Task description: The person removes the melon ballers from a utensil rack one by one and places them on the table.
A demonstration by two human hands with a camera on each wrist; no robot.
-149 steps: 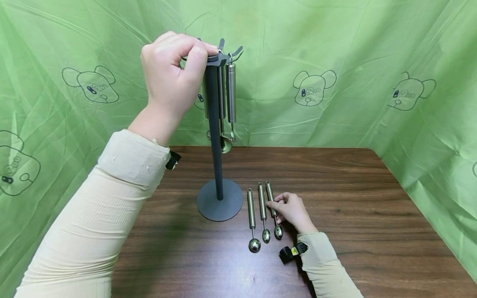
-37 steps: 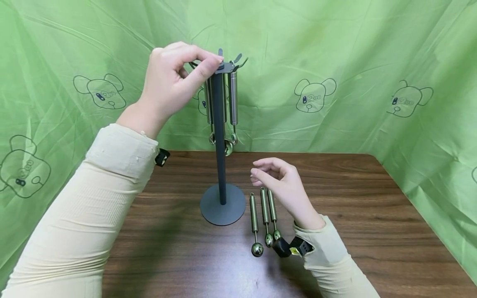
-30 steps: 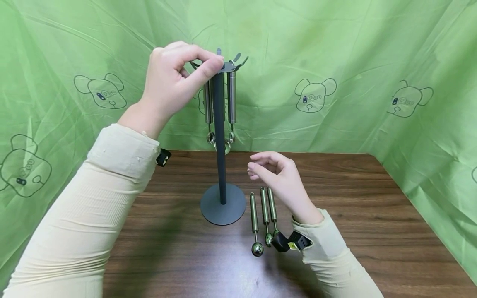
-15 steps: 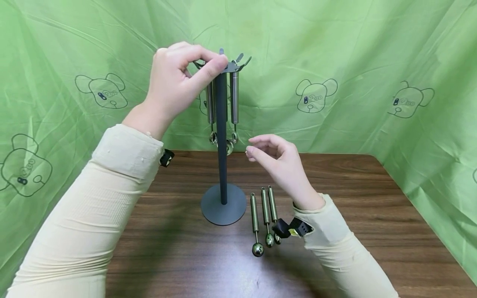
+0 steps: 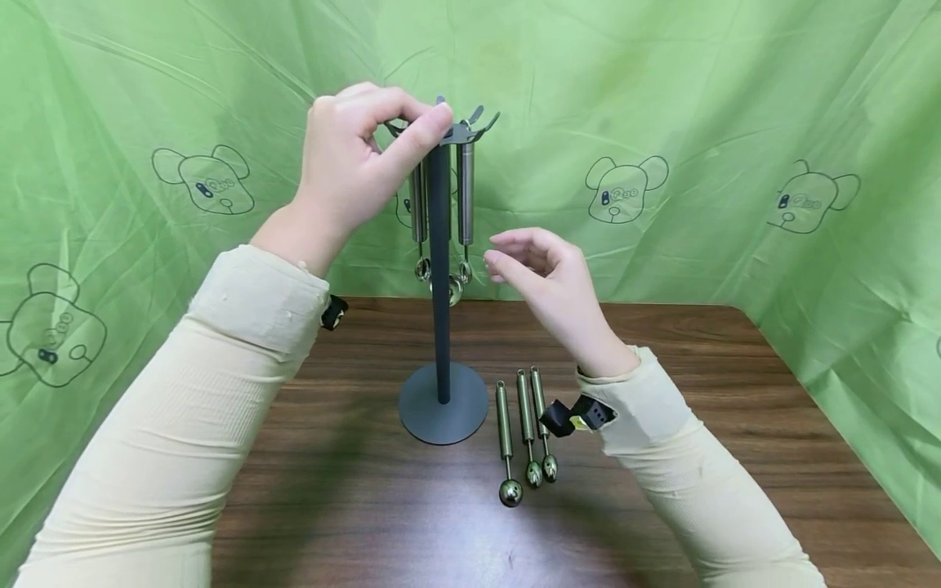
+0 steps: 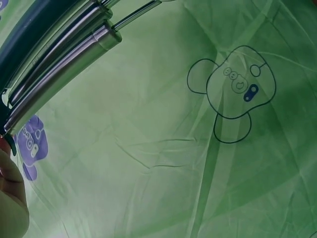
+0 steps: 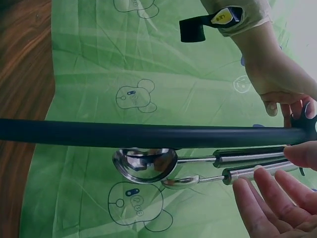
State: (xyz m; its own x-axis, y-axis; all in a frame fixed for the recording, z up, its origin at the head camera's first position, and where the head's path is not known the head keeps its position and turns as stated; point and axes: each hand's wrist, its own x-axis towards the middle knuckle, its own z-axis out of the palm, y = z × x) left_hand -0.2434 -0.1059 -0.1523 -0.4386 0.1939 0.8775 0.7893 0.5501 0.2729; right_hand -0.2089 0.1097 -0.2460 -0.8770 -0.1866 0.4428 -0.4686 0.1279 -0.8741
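Observation:
A dark grey utensil stand (image 5: 441, 327) rises upright from a round base, with upturned hooks at its top. My left hand (image 5: 349, 159) pinches that top between thumb and fingers. Several steel melon ballers (image 5: 466, 192) hang by their handles from the hooks, bowls down; the post partly hides some. My right hand (image 5: 555, 286) is raised just right of them, fingers loosely bent and holding nothing in the head view. In the right wrist view its fingertips overlap a hanging handle (image 7: 240, 173). Three similar melon ballers (image 5: 504, 429) lie side by side on the table, handles pointing away.
The brown wooden table (image 5: 698, 457) reaches back to a green curtain (image 5: 544, 98) printed with bear heads, which also closes off both sides. The stand's round base (image 5: 422, 416) sits left of the lying melon ballers. A black camera (image 5: 559, 417) juts from the right wrist.
My right hand has left the rightmost melon baller on the table and risen beside the hanging ones. My left hand stays at the stand's top, which has shifted slightly right in view.

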